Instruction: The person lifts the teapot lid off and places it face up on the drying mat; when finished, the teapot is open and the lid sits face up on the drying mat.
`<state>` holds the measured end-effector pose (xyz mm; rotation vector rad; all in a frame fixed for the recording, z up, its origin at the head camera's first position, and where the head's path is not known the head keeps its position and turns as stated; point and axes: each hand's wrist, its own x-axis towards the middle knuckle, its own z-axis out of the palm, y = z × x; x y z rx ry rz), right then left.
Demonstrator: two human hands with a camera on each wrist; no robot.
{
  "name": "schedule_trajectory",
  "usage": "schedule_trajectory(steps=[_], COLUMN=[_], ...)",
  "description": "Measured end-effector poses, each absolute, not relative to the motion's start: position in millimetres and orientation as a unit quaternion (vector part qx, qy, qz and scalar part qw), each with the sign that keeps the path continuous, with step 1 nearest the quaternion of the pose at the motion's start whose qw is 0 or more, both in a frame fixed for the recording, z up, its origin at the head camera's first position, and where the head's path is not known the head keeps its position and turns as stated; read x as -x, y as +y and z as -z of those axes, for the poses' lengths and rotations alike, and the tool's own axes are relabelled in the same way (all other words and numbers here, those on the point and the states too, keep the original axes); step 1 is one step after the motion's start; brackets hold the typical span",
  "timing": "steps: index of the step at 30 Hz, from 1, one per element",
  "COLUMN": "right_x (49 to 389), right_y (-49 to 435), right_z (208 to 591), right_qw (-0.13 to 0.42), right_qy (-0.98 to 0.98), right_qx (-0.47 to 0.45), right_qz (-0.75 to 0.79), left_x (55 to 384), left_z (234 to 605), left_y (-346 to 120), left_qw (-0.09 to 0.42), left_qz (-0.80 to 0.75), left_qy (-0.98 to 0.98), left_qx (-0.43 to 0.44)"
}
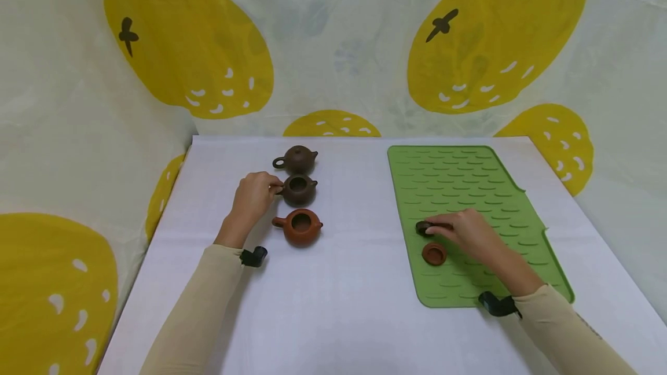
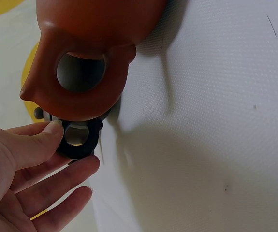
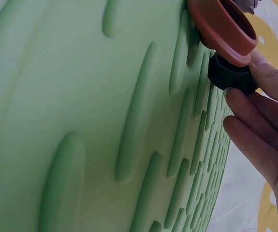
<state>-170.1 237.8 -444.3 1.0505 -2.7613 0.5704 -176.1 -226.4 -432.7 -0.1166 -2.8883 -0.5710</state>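
Note:
In the head view, my left hand (image 1: 256, 194) pinches the handle of a dark brown teapot (image 1: 299, 197), whose top is uncovered. The left wrist view shows the thumb and fingers at that dark handle (image 2: 72, 153), behind the reddish teapot (image 2: 95, 21). My right hand (image 1: 465, 234) holds a small dark lid (image 1: 423, 228) between thumb and fingers, over the left part of the green mat (image 1: 469, 300). Just in front of it a reddish lid (image 1: 434, 254) lies upside down on the mat. In the right wrist view the dark lid (image 3: 230, 77) is partly covered by the reddish one.
A second dark teapot (image 1: 299, 160), with its lid on, stands behind the held one. The open reddish teapot (image 1: 302, 235) stands in front, all three in a column on the white tablecloth (image 1: 354, 305). A patterned cloth (image 1: 339, 45) hangs behind the table.

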Motion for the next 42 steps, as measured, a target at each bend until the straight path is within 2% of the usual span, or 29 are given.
schedule_trajectory(steps=[15, 30, 42], right_x=[180, 186, 191], right_y=[240, 237, 238], right_z=[444, 437, 440], right_qw=[0.003, -0.018, -0.008], right_qy=[-0.931, -0.937, -0.938], right_qx=[-0.311, -0.295, -0.295], right_qz=[-0.19, -0.189, -0.183], left_x=[178, 178, 177], left_z=[434, 434, 433], left_y=[-226, -226, -224], left_qw=[0.091, 0.094, 0.085], left_qz=[0.194, 0.189, 0.19], left_qy=[-0.976, -0.977, -0.978], left_qx=[0.036, 0.038, 0.031])
